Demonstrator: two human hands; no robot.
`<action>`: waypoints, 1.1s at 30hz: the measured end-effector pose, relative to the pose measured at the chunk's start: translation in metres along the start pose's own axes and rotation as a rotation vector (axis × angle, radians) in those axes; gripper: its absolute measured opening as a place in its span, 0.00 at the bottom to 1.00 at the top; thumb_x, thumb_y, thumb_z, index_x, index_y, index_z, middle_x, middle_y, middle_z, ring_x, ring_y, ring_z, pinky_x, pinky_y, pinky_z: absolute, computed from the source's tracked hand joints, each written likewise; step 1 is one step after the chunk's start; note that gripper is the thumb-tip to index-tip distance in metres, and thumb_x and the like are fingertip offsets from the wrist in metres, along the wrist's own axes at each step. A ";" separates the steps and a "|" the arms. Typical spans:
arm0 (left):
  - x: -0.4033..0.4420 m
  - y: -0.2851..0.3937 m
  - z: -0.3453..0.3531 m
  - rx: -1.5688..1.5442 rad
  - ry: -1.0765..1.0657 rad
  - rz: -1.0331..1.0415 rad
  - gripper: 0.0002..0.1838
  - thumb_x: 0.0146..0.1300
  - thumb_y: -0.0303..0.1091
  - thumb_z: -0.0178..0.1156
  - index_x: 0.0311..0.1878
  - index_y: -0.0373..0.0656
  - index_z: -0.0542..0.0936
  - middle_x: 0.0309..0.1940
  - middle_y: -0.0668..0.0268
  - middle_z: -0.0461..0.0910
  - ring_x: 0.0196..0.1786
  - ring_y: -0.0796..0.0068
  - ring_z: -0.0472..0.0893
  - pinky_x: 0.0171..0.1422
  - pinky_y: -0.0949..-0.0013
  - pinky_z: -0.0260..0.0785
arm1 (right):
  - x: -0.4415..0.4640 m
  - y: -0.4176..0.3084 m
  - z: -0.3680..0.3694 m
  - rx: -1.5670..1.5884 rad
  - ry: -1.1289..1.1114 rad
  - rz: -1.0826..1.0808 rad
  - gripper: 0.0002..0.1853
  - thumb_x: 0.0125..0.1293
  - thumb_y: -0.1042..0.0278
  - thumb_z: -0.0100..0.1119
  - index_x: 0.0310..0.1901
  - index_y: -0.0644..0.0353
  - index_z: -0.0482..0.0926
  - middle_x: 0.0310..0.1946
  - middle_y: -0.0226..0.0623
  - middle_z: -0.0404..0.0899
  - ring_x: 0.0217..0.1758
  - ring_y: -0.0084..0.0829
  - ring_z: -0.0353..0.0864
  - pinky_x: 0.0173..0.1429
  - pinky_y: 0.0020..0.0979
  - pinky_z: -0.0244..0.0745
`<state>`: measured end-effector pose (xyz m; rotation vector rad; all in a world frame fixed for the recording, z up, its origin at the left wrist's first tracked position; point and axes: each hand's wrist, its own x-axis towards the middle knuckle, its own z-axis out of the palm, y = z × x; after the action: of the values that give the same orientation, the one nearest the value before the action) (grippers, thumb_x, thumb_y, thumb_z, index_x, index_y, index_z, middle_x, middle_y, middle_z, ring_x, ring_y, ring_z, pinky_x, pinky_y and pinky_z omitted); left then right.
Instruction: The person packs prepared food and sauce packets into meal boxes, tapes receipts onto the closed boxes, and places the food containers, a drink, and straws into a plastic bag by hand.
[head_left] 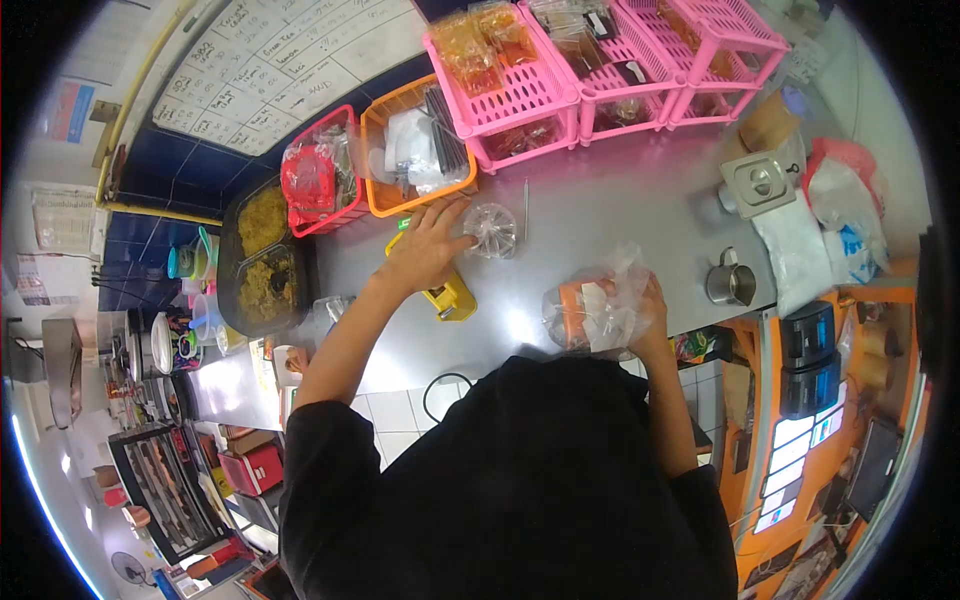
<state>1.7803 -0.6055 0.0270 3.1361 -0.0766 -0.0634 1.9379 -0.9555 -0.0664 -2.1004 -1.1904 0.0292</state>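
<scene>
My left hand [430,248] lies over a yellow tape dispenser [452,298] on the metal counter, fingers stretched out and partly spread. Its thumb reaches the edge of a small round bundle in clear plastic [490,231]; whether it touches cannot be told. My right hand [650,312] is closed on the right side of a clear plastic bag [618,312]. Inside or under the bag shows an orange pack [574,315] with a white label. The fingertips of my right hand are partly hidden by the plastic.
Behind stand pink baskets [515,100] of packets, an orange basket [420,190] and a red basket [328,215]. A black two-part tray [272,325] of yellowish food sits left. On the right are a metal jug [731,280], a lidded steel container [757,185] and white bags [795,250].
</scene>
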 end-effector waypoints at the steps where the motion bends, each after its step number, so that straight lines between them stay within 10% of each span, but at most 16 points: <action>1: 0.000 -0.005 0.004 0.009 0.034 0.035 0.20 0.48 0.30 0.66 0.48 0.53 0.87 0.71 0.55 0.66 0.74 0.50 0.63 0.76 0.48 0.59 | -0.001 0.002 0.001 0.021 0.002 0.006 0.21 0.61 0.54 0.64 0.56 0.44 0.84 0.56 0.43 0.82 0.63 0.49 0.77 0.76 0.55 0.60; 18: 0.018 -0.013 0.015 -0.004 0.094 0.271 0.09 0.54 0.35 0.67 0.40 0.50 0.87 0.61 0.62 0.76 0.64 0.57 0.73 0.68 0.53 0.67 | -0.002 0.001 0.001 -0.041 0.027 -0.022 0.17 0.55 0.62 0.66 0.48 0.50 0.88 0.54 0.42 0.83 0.63 0.49 0.78 0.70 0.49 0.68; 24: 0.025 -0.002 0.024 -0.571 0.344 -0.126 0.10 0.61 0.37 0.65 0.33 0.39 0.84 0.45 0.60 0.82 0.50 0.62 0.79 0.56 0.61 0.70 | -0.005 -0.008 0.008 0.001 0.180 0.166 0.23 0.53 0.59 0.69 0.52 0.50 0.86 0.51 0.40 0.83 0.59 0.46 0.78 0.70 0.50 0.67; 26: 0.023 0.014 0.010 -1.254 0.049 -0.583 0.11 0.63 0.36 0.65 0.31 0.39 0.81 0.33 0.67 0.78 0.42 0.74 0.75 0.50 0.71 0.65 | 0.002 -0.035 -0.005 -0.218 0.175 0.684 0.22 0.50 0.62 0.67 0.49 0.56 0.84 0.47 0.40 0.83 0.55 0.45 0.79 0.60 0.50 0.71; 30: 0.016 0.061 -0.002 -1.219 0.384 -0.726 0.14 0.69 0.32 0.59 0.26 0.38 0.78 0.25 0.72 0.77 0.31 0.83 0.71 0.39 0.75 0.65 | -0.003 -0.026 -0.007 -0.360 0.140 0.760 0.22 0.47 0.67 0.64 0.47 0.61 0.82 0.43 0.41 0.82 0.52 0.45 0.79 0.53 0.48 0.72; 33: 0.005 0.097 0.012 -1.350 0.497 -0.733 0.17 0.74 0.35 0.59 0.27 0.38 0.79 0.26 0.71 0.79 0.32 0.83 0.73 0.39 0.76 0.65 | -0.006 -0.036 -0.003 -0.464 0.299 0.356 0.22 0.43 0.70 0.62 0.44 0.64 0.80 0.41 0.42 0.80 0.49 0.46 0.79 0.53 0.46 0.72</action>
<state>1.7805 -0.7027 0.0149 1.6255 0.7494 0.4469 1.9088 -0.9505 -0.0451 -2.5843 -0.6770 -0.4192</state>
